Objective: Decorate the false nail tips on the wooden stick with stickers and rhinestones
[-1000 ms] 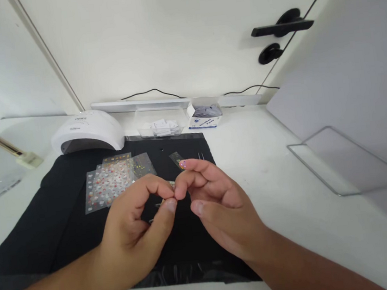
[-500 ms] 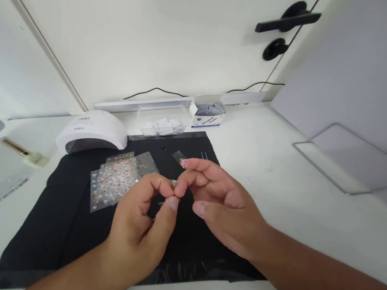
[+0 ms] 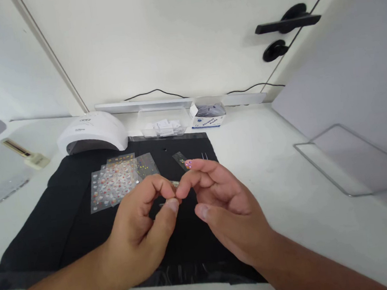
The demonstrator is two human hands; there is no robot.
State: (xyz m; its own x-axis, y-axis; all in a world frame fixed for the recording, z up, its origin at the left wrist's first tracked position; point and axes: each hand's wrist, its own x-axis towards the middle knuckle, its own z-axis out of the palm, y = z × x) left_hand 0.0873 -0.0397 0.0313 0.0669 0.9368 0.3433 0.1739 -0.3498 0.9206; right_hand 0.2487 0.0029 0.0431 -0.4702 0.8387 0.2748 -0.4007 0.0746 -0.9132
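My left hand [image 3: 142, 230] is closed in a pinch, its thumb and index finger meeting at the tip of my right index finger. My right hand [image 3: 226, 202] is open, with its index finger bent towards the pinch and its thumb held apart. A pink nail with small decorations shows on a raised finger of that hand. Just behind the touching fingertips is a small shiny piece [image 3: 175, 183], partly hidden. Below both hands lies a black mat [image 3: 81, 237]. Overlapping nail sticker sheets [image 3: 114, 184] rest on it, left of my fingers.
A white nail lamp [image 3: 91, 131] stands at the back left, with a cream polish bottle [image 3: 36, 160] beyond it. A clear tray [image 3: 165, 127] of white packets and an alcohol pads box [image 3: 208, 115] line the back. Tweezer tips [image 3: 204, 156] and a clear strip [image 3: 180, 159] lie behind my right hand.
My right hand has shifted very slightly right, and its raised decorated finger has moved with it. The fingertips still meet in the same place.
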